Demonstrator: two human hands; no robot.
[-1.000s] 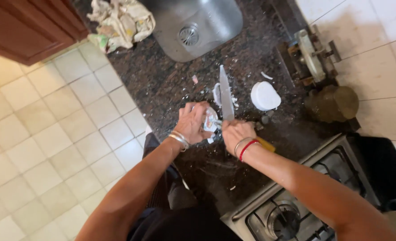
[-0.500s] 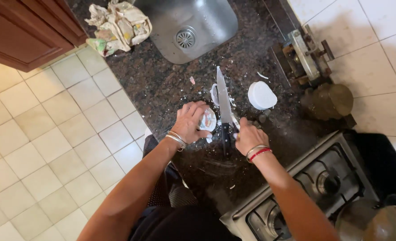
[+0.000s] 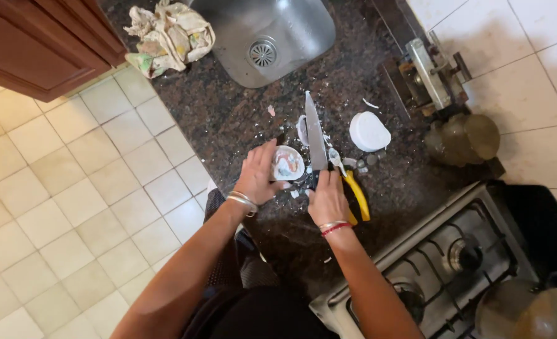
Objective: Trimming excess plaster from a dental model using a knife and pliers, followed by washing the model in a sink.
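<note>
While left hand [image 3: 257, 179] grips shell [image 3: 288, 162], right hand [image 3: 327, 199] holding knife [image 3: 315, 133]

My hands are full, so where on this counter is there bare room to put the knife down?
Bare dark counter lies between the sink and the left hand, and again just before the stove. Around the knife, yellow pliers and white lid it is crowded with chips.

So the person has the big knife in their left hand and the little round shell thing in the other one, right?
Not quite. The head view shows the knife in the right hand, and the left hand holds the round shell piece.
</note>
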